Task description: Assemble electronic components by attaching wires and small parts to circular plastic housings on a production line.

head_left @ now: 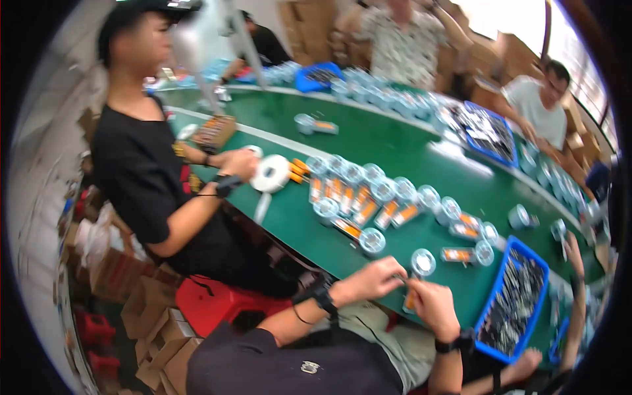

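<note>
My left hand [370, 279] and my right hand [431, 307] meet at the near edge of the green table [395, 148]. Together they pinch a small clear packet with an orange piece [409, 302] in it. The packet is mostly hidden by my fingers. Just beyond my hands lies a round clear capsule [423, 262] on the table. A row of the same capsules and orange packets [368, 201] stretches across the table further out. Both my wrists carry black bands.
A blue tray [538, 280] of small dark parts sits right of my hands. On my left a seated person in black holds a round white object [270, 174]. Other people work along the far side beside two more blue trays [505, 158], [304, 83]. Cardboard boxes [155, 329] and a red stool [217, 301] stand below.
</note>
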`<control>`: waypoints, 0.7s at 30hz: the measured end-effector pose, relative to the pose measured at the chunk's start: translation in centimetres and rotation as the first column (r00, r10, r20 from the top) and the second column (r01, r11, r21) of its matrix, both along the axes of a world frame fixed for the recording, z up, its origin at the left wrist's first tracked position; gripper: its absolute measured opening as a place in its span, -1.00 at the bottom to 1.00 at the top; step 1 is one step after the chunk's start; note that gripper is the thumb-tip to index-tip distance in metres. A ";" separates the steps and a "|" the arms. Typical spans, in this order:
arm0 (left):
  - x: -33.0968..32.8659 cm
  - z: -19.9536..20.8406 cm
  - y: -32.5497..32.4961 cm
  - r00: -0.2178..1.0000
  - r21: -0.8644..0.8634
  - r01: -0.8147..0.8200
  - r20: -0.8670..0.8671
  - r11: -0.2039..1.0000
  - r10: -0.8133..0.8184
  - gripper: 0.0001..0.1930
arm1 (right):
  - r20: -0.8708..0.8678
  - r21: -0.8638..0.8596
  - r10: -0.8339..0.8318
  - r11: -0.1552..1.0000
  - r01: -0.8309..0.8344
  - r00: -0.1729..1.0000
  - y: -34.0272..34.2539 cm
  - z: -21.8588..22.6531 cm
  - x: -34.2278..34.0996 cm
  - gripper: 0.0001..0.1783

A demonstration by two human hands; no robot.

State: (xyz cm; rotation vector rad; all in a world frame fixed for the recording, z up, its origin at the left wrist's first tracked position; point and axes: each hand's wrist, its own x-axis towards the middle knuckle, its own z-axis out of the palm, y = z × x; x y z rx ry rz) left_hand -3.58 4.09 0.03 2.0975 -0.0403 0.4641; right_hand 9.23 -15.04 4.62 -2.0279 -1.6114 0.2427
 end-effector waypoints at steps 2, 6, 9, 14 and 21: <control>0.5 -0.5 -0.4 0.998 -0.068 0.009 -0.058 0.998 -0.013 -0.82 | 0.015 -0.088 -0.007 0.996 0.009 1.000 -0.6 -0.7 -0.2 -0.78; 0.3 -0.3 -0.6 0.995 -0.112 0.008 -0.099 0.994 -0.019 -0.83 | 0.243 -0.235 0.075 0.972 -0.016 0.967 -0.3 -0.4 -0.6 -0.92; 0.0 0.5 -0.4 0.996 -0.089 0.005 -0.086 0.996 -0.013 -0.82 | 0.166 -0.071 0.074 0.995 -0.063 0.983 0.3 -0.6 0.0 -0.93; 0.7 -0.5 1.0 0.998 0.061 0.067 0.013 0.996 -0.068 -0.71 | -0.112 0.234 -0.109 0.963 0.133 0.988 1.4 -1.0 0.5 -0.84; 1.0 0.2 -0.1 0.991 -0.085 0.123 0.063 0.989 -0.118 -0.58 | -0.454 0.388 -0.197 0.834 0.392 0.869 1.4 -5.8 0.1 -0.83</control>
